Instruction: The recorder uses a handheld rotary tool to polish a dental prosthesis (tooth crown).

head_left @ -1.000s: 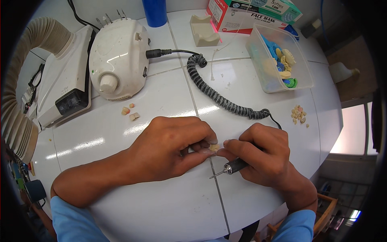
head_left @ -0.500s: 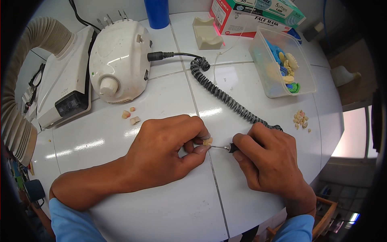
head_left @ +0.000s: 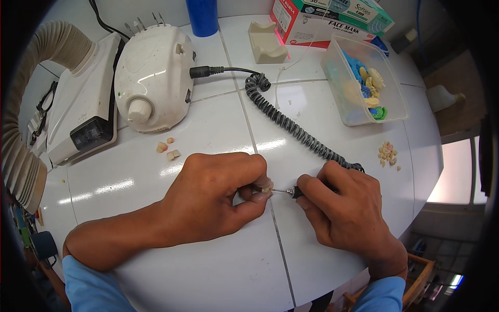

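Observation:
Pinched between the thumb and index finger of my left hand (head_left: 221, 190) is a small yellowish dental crown (head_left: 267, 188), mostly covered by the fingertips. My right hand (head_left: 347, 208) is closed around a rotary handpiece (head_left: 297, 192), whose black and silver nose shows beyond the fingers. Its thin metal bur (head_left: 279, 190) points left and its tip reaches the crown at my left fingertips. I cannot tell whether the bur is spinning. A coiled grey cord (head_left: 296, 129) runs from behind my right hand back toward the white control unit (head_left: 153, 78).
Small tooth-coloured pieces (head_left: 167, 149) lie beyond my left wrist, and a pile of similar pieces (head_left: 387, 153) sits at right. A clear plastic box (head_left: 340, 104) holds coloured moulded parts. Behind stand a beige handpiece rest (head_left: 266, 44), mask boxes (head_left: 301, 26) and a hosed white machine (head_left: 86, 104).
My left fingers have turned the crown slightly, so less of it shows. The handpiece has shifted a little to the left, with its bur now more level against the crown.

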`<action>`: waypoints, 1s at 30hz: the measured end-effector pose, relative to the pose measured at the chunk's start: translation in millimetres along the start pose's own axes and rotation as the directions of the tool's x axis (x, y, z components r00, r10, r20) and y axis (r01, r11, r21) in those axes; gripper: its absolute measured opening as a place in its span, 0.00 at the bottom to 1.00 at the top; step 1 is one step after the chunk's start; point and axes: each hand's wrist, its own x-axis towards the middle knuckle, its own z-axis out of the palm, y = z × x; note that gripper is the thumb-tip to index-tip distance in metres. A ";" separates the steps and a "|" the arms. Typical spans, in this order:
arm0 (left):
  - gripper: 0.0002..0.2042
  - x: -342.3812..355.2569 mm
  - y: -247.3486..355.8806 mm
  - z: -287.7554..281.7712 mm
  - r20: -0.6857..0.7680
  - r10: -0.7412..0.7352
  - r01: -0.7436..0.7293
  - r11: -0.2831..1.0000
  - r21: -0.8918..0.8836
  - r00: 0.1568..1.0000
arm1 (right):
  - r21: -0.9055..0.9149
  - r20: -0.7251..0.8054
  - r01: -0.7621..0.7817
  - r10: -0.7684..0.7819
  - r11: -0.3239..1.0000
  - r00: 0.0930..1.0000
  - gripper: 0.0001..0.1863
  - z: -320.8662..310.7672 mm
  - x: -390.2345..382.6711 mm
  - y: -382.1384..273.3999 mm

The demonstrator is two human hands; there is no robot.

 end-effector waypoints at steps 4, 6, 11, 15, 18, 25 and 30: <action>0.09 -0.1 1.8 -1.9 0.018 0.003 -0.003 1.000 0.003 1.000 | 0.014 -0.016 0.002 -0.002 1.000 1.000 0.11 1.6 0.5 -1.6; 0.09 -0.1 2.9 -3.6 0.030 0.002 -0.002 1.000 -0.007 1.000 | 0.017 -0.016 0.004 -0.004 1.000 1.000 0.12 2.5 -0.3 -1.9; 0.09 0.2 -0.4 -4.1 0.041 0.032 -0.031 0.999 -0.035 0.999 | 0.040 -0.022 0.009 -0.009 0.999 1.000 0.12 2.7 -1.4 0.3; 0.09 1.2 -0.2 -4.9 0.052 0.028 -0.025 0.998 -0.051 0.998 | 0.056 -0.020 0.002 -0.001 0.998 1.000 0.10 2.3 -1.3 1.0; 0.09 1.7 0.3 -6.7 0.068 0.009 -0.004 0.997 -0.075 0.998 | 0.061 -0.020 0.003 -0.002 0.998 1.000 0.10 1.8 -1.2 2.1; 0.09 3.2 0.6 -10.3 0.150 -0.120 0.152 0.962 -0.225 0.981 | 0.098 -0.020 -0.015 0.017 0.995 1.000 0.09 1.8 -0.7 2.6; 0.09 3.8 3.0 -13.1 0.175 -0.133 0.166 0.967 -0.194 0.976 | 0.109 -0.018 -0.011 0.013 0.994 1.000 0.09 1.7 -0.2 3.1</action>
